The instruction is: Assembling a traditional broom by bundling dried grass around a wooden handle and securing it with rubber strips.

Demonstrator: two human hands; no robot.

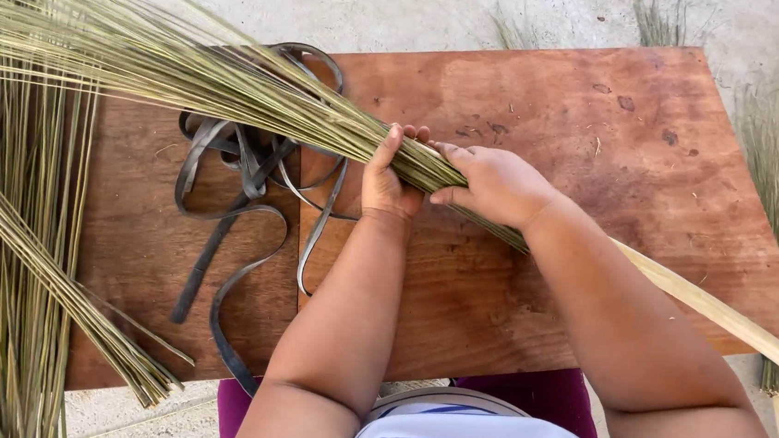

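Green-yellow bundle of thin grass stalks [233, 86] on my reddish wooden bench [597, 170]: left hand [389, 182] and right hand [494, 183] both grip clamped round it. Gathering step I reckon; binding with the dark rubber strips [245, 171] wants tension.

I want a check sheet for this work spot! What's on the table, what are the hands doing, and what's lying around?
Surface: brown wooden table, a few small stains and bits.
Job's things: bundle of thin green-yellow stalks with a pale stick at its narrow end.
Clutter: dark flat straps tangled on the table.
Hands: left hand and right hand both grip the bundle.
Cables: nothing seen.
Surroundings: concrete floor; more loose stalks at left; another bundle at right.
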